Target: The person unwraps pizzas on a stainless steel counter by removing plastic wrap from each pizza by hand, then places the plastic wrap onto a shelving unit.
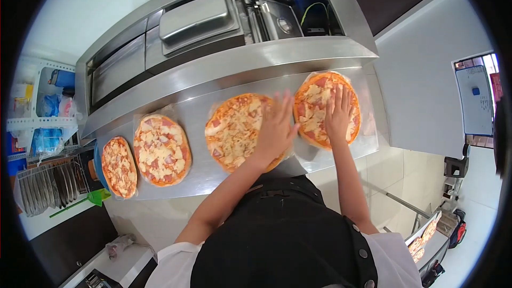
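Four... several topped pizzas lie in a row on the steel counter. My right hand (338, 117) rests flat on the rightmost pizza (310, 108), fingers stretched out over its topping. My left hand (274, 130), a little blurred, is spread over the right side of the neighbouring pizza (230, 133), its thumb pointing toward the rightmost one. Whether the left palm touches the topping I cannot tell. Farther left are a third pizza (162, 150) and a smaller-looking one (119, 168) at the counter's left end. Clear wrap shows at the edges of some pizzas.
Behind the steel counter (197, 181) is a recessed steel unit holding a lidded metal pan (194, 16). A white shelf (40, 122) and a rack of round pans (50, 186) stand at left. More pizzas (425, 237) lie on a cart at lower right.
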